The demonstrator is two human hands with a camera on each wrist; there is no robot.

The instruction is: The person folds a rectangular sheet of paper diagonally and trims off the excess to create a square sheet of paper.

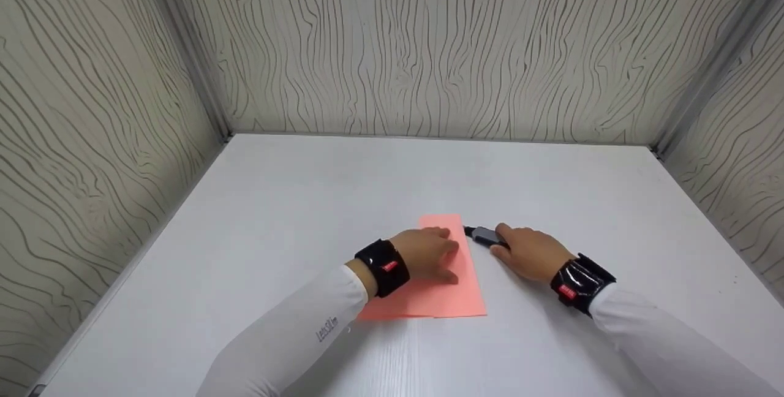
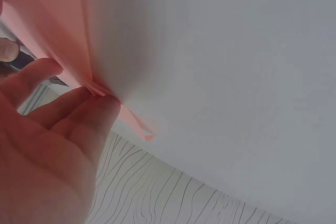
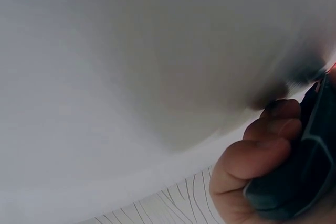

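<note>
A folded sheet of salmon-pink paper (image 1: 467, 296) lies on the white table. My left hand (image 1: 427, 254) presses on it from above, its fingers spread near the right-hand edge. In the left wrist view the fingertips of that hand (image 2: 47, 140) touch the folded paper (image 2: 65, 14), whose layers part a little. To the right, my right hand (image 1: 534, 254) grips a grey and black utility knife (image 1: 488, 236). The knife's front end points left, at the paper's right edge near the far end. In the right wrist view fingers curl round the dark handle (image 3: 294, 184); the blade cannot be made out.
The white tabletop (image 1: 294, 201) surrounds the paper. Wood-grain panels stand at the back (image 1: 392, 48), left (image 1: 79, 109) and right, joined by grey corner posts (image 1: 190, 48).
</note>
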